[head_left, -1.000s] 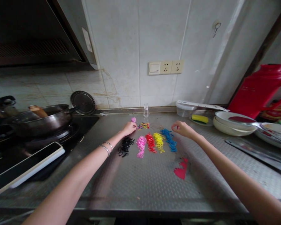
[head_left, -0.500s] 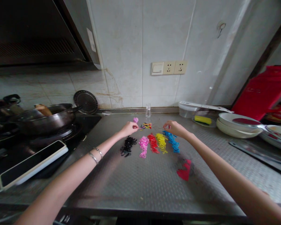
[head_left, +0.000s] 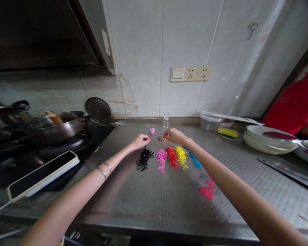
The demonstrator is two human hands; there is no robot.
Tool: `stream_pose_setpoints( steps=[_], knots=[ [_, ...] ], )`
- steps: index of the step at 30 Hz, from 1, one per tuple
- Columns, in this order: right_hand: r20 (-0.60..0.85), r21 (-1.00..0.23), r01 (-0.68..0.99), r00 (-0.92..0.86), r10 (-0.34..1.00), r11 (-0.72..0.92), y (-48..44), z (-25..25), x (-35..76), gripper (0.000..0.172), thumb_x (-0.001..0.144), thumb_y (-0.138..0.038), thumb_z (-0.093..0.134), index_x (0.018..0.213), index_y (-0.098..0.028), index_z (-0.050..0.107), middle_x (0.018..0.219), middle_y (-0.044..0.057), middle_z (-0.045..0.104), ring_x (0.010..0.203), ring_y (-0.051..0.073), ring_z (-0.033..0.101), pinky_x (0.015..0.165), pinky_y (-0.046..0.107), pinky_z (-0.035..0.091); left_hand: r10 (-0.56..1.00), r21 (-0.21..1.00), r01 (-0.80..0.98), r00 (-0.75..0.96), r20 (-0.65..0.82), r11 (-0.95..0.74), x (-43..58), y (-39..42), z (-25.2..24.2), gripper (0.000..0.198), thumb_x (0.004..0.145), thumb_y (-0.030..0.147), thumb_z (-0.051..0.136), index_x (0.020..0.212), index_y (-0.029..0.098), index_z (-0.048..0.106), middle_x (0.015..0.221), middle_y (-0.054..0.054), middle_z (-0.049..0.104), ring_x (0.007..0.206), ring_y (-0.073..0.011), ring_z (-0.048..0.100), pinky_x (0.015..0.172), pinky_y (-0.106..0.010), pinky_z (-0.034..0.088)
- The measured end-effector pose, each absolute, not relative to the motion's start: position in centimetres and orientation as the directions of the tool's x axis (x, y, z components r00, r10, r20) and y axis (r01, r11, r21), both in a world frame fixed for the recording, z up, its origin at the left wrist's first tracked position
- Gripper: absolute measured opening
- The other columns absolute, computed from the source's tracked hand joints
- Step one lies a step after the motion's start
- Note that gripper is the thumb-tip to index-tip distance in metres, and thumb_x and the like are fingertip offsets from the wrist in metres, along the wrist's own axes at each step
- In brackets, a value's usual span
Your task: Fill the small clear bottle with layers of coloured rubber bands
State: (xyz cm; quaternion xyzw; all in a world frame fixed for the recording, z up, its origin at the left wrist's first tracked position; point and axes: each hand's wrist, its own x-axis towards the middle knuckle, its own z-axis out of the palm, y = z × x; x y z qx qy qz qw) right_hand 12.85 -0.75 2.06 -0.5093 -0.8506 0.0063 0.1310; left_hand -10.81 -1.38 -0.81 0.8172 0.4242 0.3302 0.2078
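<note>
Small rubber bands lie sorted by colour in heaps: black, pink, red, yellow and blue, the blue one partly behind my right forearm. Behind them is a small mixed pile of rubber bands. My right hand reaches to this pile's right edge, fingertips pinched together; what they grip is too small to make out. Just behind the black heap hovers my left hand, its fingers closed, with anything in them hidden.
A pink ball-like bundle and a small clear bottle stand near the wall. To the left are a phone and a pan on the stove. Bowls, a yellow sponge and a knife occupy the right.
My right hand has moved left, from above the blue heap to the mixed pile. My left hand has drawn slightly away from that pile, toward the black heap. The view has shifted a little.
</note>
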Motion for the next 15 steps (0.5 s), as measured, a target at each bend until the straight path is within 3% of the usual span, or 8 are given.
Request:
stream_pose_setpoints(
  steps=[6, 15],
  knots=[
    [0.153, -0.118, 0.848, -0.498, 0.853, 0.516, -0.2, 2.0, 8.8, 0.025, 0.074, -0.020, 0.051, 0.095, -0.022, 0.064, 0.096, 0.004, 0.065, 0.085, 0.016, 0.059, 0.067, 0.020, 0.040, 0.883, 0.669, 0.609, 0.119, 0.454, -0.426, -13.3, 1.3, -3.3, 0.031, 0.076, 0.034, 0.045, 0.069, 0.011, 0.065, 0.068, -0.006, 0.066, 0.063, -0.0147, 0.055, 0.061, -0.023, 0.039],
    [0.051, -0.114, 0.900, -0.417, 0.907, 0.420, 0.9, 0.9, 6.8, 0.034, 0.072, -0.020, 0.052, 0.104, -0.024, 0.060, 0.099, 0.005, 0.064, 0.086, 0.018, 0.060, 0.067, 0.022, 0.043, 0.898, 0.691, 0.616, 0.061, 0.436, -0.377, -13.4, 1.0, -3.2, 0.036, 0.076, 0.037, 0.042, 0.066, 0.011, 0.065, 0.055, -0.002, 0.059, 0.053, -0.0123, 0.049, 0.053, -0.023, 0.032]
  ],
)
